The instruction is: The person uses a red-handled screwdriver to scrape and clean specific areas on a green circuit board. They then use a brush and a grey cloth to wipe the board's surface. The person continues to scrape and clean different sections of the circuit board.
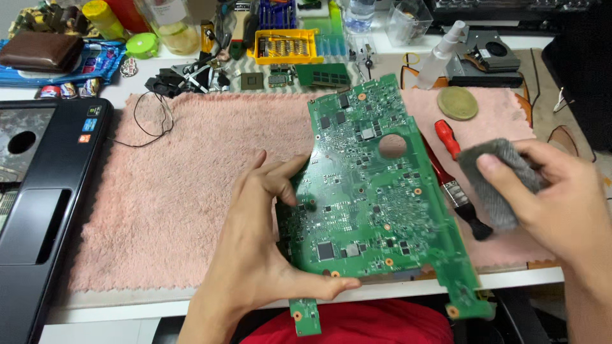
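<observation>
Gripping the green circuit board (376, 191) between left hand (268, 236) thumb and fingers (280, 181).

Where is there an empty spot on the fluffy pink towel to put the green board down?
The pink towel is bare between the black laptop case and the left hand holding the green board. A thin black wire crosses its top left corner. By the right hand it is crowded: brush, round disc.
</observation>
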